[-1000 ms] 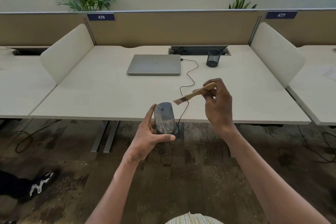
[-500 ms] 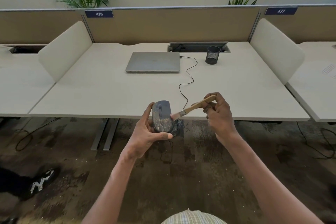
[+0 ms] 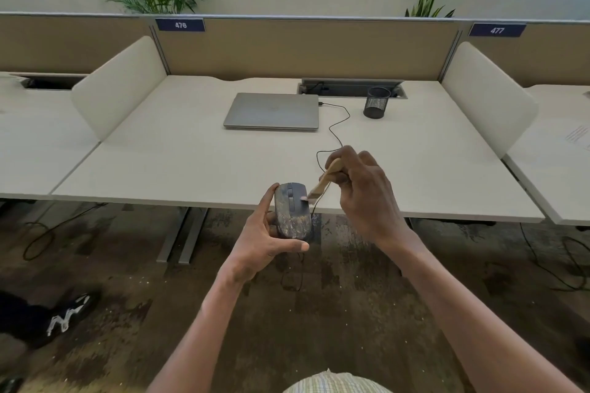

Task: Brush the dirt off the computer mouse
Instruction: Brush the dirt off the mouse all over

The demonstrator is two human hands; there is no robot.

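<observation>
The left hand (image 3: 266, 238) is holding a dirt-streaked dark grey wired computer mouse (image 3: 292, 210) in the air just in front of the near edge of the pale cream desk (image 3: 191, 163), over the stained brown floor (image 3: 335, 297). Its fingers are reaching up the mouse's 9 o'clock side and its thumb is lying across the 6 o'clock end, so the grip is wrapping the body from below. The mouse is pointing its wheel end toward 12 o'clock, and pale scuffs of dirt are showing over its rear half.

The right hand (image 3: 364, 195) is gripping the light wooden handle of a small flat paintbrush (image 3: 322, 183), fingers curled tightly round it. The brush is slanting down toward 8 o'clock, and its pale bristles are touching the mouse's upper 3 o'clock edge, near the front button.

A thin black cable (image 3: 338, 128) is running from the mouse's area across the desk toward 12 o'clock, to the closed silver laptop (image 3: 273, 110). At 2 o'clock from the laptop, a black wire-mesh pen cup (image 3: 376, 103) is standing upright beside a grey cable hatch (image 3: 351, 86). White curved side dividers (image 3: 118, 86) are flanking the desk, and a tan back panel is carrying a blue number plate reading 476 (image 3: 180, 25). A black shoe with white markings (image 3: 64, 316) is resting on the floor at 8 o'clock.
</observation>
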